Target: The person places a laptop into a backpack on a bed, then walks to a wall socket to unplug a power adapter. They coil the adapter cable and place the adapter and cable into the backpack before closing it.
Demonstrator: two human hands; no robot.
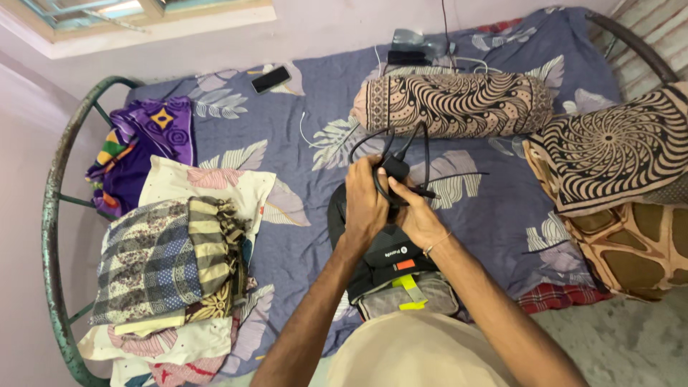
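Black charger cable [398,154] with its adapter, partly gathered into loops above the open black bag [390,261] on the bed [322,93], gripped in closed left hand [365,204], pinched by right hand [419,215]; loose strands not yet coiled or stowed.

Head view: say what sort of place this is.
Most likely a bedroom: a bed with a leaf-print sheet, a bolster pillow and folded clothes.
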